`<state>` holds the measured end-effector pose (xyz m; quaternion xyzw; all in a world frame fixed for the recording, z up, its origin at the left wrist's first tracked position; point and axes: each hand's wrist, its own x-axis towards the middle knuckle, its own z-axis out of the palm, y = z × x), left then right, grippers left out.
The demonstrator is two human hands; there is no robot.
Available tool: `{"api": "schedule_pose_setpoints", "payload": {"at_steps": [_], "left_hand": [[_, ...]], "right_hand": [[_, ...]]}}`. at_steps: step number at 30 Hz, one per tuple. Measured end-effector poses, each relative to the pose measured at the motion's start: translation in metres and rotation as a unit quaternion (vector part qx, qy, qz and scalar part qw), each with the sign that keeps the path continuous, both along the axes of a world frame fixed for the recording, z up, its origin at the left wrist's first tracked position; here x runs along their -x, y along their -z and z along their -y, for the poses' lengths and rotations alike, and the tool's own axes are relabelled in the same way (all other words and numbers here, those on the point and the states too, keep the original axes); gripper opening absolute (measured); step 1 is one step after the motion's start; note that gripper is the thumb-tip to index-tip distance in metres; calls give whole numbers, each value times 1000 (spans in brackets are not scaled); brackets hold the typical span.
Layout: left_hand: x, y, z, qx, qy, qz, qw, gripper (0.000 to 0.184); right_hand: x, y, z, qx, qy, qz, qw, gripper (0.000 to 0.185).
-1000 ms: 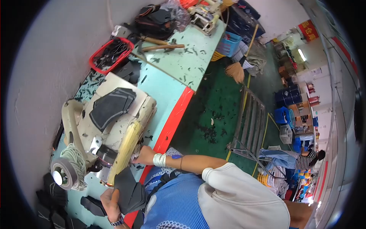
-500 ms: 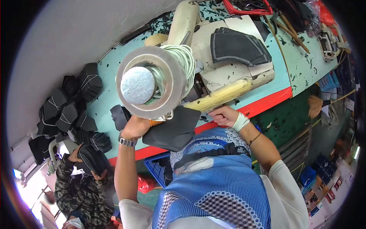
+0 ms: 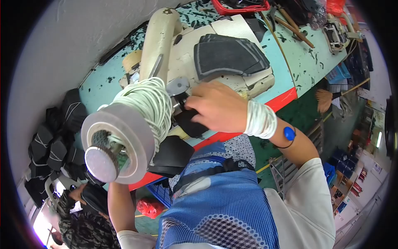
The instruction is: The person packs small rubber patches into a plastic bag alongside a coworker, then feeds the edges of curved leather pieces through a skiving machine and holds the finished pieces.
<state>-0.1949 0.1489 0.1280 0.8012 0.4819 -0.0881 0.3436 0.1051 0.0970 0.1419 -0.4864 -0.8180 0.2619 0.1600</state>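
My right hand (image 3: 217, 107) reaches across to the machine, fingers bent at a small dark piece (image 3: 194, 125) beside a round metal disc (image 3: 178, 86). What the fingertips pinch is hidden. Loops of white cord (image 3: 261, 120) circle my right wrist. A large spool wound with pale cord (image 3: 143, 101) hangs close to the camera and covers my left hand; only the left forearm (image 3: 122, 207) shows below it. Black flat pieces (image 3: 172, 154) lie at the table edge beside the spool. Farther back, a stack of black shaped pieces (image 3: 230, 56) rests on the machine's cream bed (image 3: 242, 27).
Tied black bundles (image 3: 56, 141) are piled at left. Near them a person in a camouflage sleeve (image 3: 83, 226) handles a black stack (image 3: 97, 197). Scraps litter the green table (image 3: 99, 91), which has a red edge (image 3: 282, 99). A red basket (image 3: 240, 8) stands at the back.
My right hand has moved up and left from the table edge to the machine. My left hand has gone out of sight behind the spool. The view has shifted.
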Motion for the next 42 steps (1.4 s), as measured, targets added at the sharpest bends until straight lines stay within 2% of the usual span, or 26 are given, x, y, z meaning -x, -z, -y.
{"api": "schedule_pose_setpoints", "payload": {"at_steps": [3, 5, 6, 9, 11, 13, 16, 18, 19, 21, 24, 28, 33, 36, 39, 40, 41, 42], "left_hand": [[9, 1, 1, 12, -5, 25, 1000, 48], [15, 2, 4, 21, -9, 34, 999, 47], [16, 2, 4, 24, -8, 39, 999, 46], [17, 3, 4, 26, -5, 48, 999, 44], [20, 3, 9, 35, -8, 56, 998, 42], [20, 4, 16, 40, -6, 61, 997, 41], [23, 6, 21, 46, -8, 70, 996, 38], [23, 8, 23, 51, -5, 73, 996, 37], [22, 10, 22, 53, -1, 74, 996, 36], [22, 16, 24, 55, 7, 81, 995, 34], [14, 33, 20, 49, 40, 92, 994, 32], [-7, 82, 9, 20, 99, 108, 989, 29], [-23, 135, 2, -3, 139, 109, 984, 26], [32, 134, 15, -9, 143, 116, 983, 24], [96, 117, 42, -39, 119, 94, 988, 22], [77, 101, 44, -70, 103, 62, 990, 23], [49, 77, 45, -102, 89, 32, 990, 25], [28, 55, 46, -60, 49, 35, 996, 25]], "right_hand": [[-30, -29, 14, 67, 22, -49, 996, 15], [-42, -47, 9, -150, 133, -41, 979, 12], [-46, -52, 8, -259, 190, -35, 947, 10], [-44, -17, 14, -222, 66, 62, 971, 14], [-6, 0, 31, -116, 35, -35, 992, 23], [25, 10, 15, -97, 72, -91, 988, 30], [17, 4, 5, -78, 24, -3, 997, 30], [-16, -2, 10, 121, -31, -3, 992, 24], [-29, -10, 13, 166, -26, -68, 983, 16], [-44, -27, 12, 284, -18, -96, 954, 11], [-26, -9, 15, 134, -44, -160, 977, 11], [13, 5, -3, 0, -22, -66, 998, 18], [-33, -22, 7, 156, 0, -107, 982, 16], [-47, -35, 11, 286, -8, -116, 951, 12], [-20, -12, 8, 107, -25, -151, 982, 10], [-9, -6, 3, 65, -31, -147, 987, 10], [1, -6, -1, 77, -42, -113, 990, 10], [5, -8, -4, 89, -48, -74, 992, 10]]}}
